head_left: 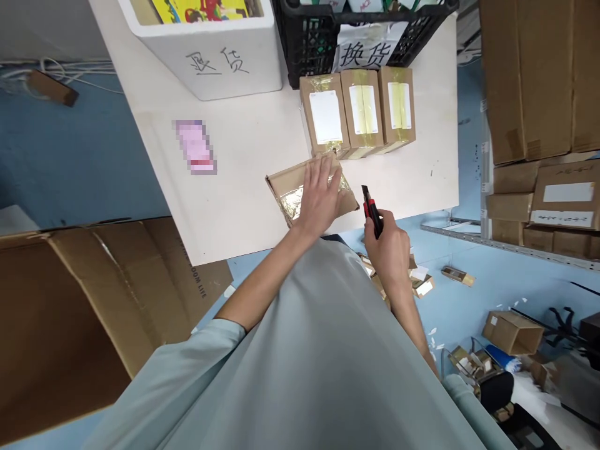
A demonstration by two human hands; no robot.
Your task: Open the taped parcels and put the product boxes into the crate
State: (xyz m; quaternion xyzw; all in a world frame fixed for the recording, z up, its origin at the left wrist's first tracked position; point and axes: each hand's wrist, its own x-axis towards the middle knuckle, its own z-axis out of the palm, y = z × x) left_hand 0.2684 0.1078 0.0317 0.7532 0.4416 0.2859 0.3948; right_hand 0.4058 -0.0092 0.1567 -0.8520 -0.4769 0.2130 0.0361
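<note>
My left hand (320, 194) lies across a small flat cardboard box (291, 181) at the near edge of the table, its fingers stretched out over the top. Clear shiny tape covers part of this box, which sits at an angle. To the right, my right hand (388, 244) is closed around a black and red utility knife (370, 209), just off the table edge. The knife points up and away from me, and its tip is apart from the box. Three taped cardboard boxes (365, 112) with white labels stand in a row just beyond the flat box.
On the white table (244, 137) are a white foam box (225, 62) and a black plastic crate (309, 44) at the back. A blurred pink item (195, 147) lies left. A large open carton (107, 281) stands at left, stacked cartons (562, 194) at right; small boxes litter the floor.
</note>
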